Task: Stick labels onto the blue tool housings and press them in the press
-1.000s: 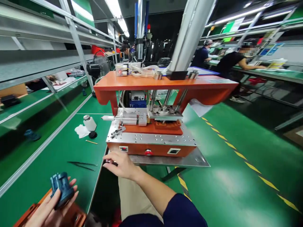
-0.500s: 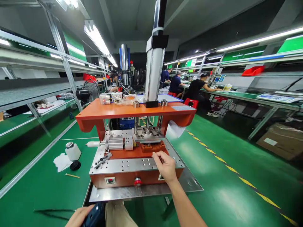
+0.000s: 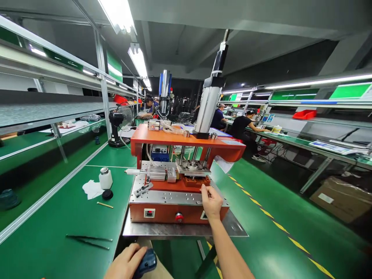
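My left hand [image 3: 126, 260], at the bottom of the view, is wrapped round a dark blue object [image 3: 147, 261] with a glossy rounded end; its kind does not show clearly. My right hand [image 3: 212, 200] is closed in front of an orange press [image 3: 168, 213], its fingertips pinched together close to the orange block [image 3: 193, 182] under the press plate [image 3: 194, 166]. Anything small between those fingers is hidden. Below my right wrist, a switch on the machine's front is partly covered. A red button [image 3: 179, 217] sits mid-front.
On the green table left of the press are tweezers [image 3: 90, 240], a white bottle [image 3: 105, 179], a black cap [image 3: 107, 194], white tissue [image 3: 92, 190] and a thin stick [image 3: 105, 205]. A fan [image 3: 117, 128] stands behind. Several people sit at benches farther back.
The view has shifted, so the press sits further right and the tweezers show fully. My left hand has come up and right with the dark blue object. My right hand stays pinched by the block.
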The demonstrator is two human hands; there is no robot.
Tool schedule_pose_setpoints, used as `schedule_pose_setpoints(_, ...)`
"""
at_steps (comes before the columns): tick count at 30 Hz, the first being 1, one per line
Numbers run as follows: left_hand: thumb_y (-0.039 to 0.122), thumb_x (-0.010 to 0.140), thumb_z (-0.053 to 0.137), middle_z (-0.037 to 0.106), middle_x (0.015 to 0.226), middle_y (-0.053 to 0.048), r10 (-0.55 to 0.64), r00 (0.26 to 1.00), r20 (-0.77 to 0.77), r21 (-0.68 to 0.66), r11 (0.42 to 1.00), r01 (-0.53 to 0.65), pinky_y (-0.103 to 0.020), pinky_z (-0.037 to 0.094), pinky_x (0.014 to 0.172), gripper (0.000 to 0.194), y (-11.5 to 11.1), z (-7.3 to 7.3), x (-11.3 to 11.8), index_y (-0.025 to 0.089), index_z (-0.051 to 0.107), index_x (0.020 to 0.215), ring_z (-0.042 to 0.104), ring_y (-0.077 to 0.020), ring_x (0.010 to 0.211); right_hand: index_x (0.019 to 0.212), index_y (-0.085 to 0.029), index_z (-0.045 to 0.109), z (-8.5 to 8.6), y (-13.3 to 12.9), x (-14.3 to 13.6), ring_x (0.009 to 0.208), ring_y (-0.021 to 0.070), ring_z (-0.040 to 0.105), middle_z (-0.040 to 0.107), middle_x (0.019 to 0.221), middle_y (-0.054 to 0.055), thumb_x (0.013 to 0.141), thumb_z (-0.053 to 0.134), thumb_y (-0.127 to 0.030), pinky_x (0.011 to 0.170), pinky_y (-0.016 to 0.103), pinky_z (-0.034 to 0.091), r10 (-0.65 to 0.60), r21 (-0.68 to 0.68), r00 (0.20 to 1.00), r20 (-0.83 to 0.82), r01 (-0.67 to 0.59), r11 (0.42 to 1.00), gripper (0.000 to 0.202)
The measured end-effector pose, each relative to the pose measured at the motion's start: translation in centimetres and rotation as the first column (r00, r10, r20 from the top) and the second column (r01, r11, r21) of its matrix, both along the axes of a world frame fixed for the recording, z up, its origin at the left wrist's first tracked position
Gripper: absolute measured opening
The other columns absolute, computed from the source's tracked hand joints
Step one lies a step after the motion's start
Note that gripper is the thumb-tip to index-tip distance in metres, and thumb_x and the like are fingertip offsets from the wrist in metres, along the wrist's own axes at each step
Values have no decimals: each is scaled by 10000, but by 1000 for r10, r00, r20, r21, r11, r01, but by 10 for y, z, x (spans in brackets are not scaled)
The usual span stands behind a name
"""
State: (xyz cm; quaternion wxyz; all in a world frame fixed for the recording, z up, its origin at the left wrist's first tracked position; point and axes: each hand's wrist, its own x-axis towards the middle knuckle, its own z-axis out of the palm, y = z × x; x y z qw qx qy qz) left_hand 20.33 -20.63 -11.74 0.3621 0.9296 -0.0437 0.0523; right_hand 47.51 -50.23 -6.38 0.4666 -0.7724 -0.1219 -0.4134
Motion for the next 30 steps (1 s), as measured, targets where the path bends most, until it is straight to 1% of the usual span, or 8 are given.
schedule_pose_setpoints(2, 34, 607, 678, 645, 1374, -77, -21, 998, -55, 74, 997, 25, -252, 460, 1062, 823, -3, 3, 1, 324, 651, 1376, 631, -284, 1234, 608, -187, 598, -1, 1, 2, 534, 139, 447, 520, 550, -7, 947, 520, -571, 591, 281, 353, -27, 2, 1000, -3, 27, 1000, 519)
schedule_pose_setpoints(5, 56, 623, 670, 599, 1412, -114, -28, 994, -106, 139, 989, 42, -277, 458, 1071, 818, -7, 14, 0, 236, 608, 1419, 610, -290, 1247, 600, -190, 594, 1, 3, 3, 530, 143, 454, 524, 540, -4, 935, 506, -597, 598, 282, 352, -48, 8, 999, -12, 48, 999, 535)
schedule_pose_setpoints(9, 105, 706, 649, 606, 1355, -115, -43, 997, -71, 97, 994, 50, -283, 474, 1043, 701, -9, 34, -6, 205, 604, 1398, 624, -261, 1195, 587, -199, 578, 3, 5, 4, 531, 150, 453, 519, 529, -2, 915, 495, -618, 593, 286, 347, -68, 7, 997, -32, 68, 998, 538)
schedule_pose_setpoints(14, 146, 762, 632, 577, 1385, -133, -64, 988, -137, 34, 997, 69, -308, 455, 1068, 653, -12, 55, -14, 173, 580, 1412, 606, -266, 1224, 594, -202, 579, 3, 6, 5, 534, 151, 450, 512, 526, -10, 909, 481, -610, 598, 283, 351, -87, -5, 995, -56, 87, 996, 525)
schedule_pose_setpoints(20, 142, 775, 611, 568, 1391, -145, -50, 983, -175, 10, 999, 53, -322, 450, 1069, 645, -12, 66, -15, 153, 571, 1418, 606, -266, 1225, 601, -195, 594, 3, 4, 4, 519, 147, 449, 516, 516, -14, 907, 467, -639, 583, 280, 349, -68, -14, 995, -69, 67, 998, 554)
schedule_pose_setpoints(24, 149, 746, 638, 590, 1360, -133, -36, 987, -155, 5, 999, 38, -319, 466, 1043, 637, -5, 52, -9, 175, 597, 1381, 617, -266, 1201, 615, -189, 610, 4, 3, 1, 524, 156, 494, 560, 533, 1, 912, 456, -674, 581, 278, 372, -39, -15, 997, -60, 38, 999, 589)
schedule_pose_setpoints(28, 120, 636, 706, 636, 1266, -103, -39, 996, -78, -33, 999, 36, -312, 489, 1005, 701, 7, 17, 4, 229, 637, 1326, 639, -269, 1137, 623, -186, 627, 3, -1, -2, 533, 168, 538, 606, 558, 19, 914, 469, -688, 587, 281, 390, -9, -22, 999, -40, 8, 1000, 602)
schedule_pose_setpoints(30, 162, 628, 760, 650, 1223, -101, -50, 997, -63, -61, 997, 46, -307, 505, 975, 697, 13, 1, 11, 251, 654, 1310, 654, -277, 1097, 632, -185, 636, 1, -2, -3, 544, 174, 561, 630, 579, 27, 919, 481, -678, 596, 283, 401, 3, -23, 1000, -25, -3, 1000, 592)
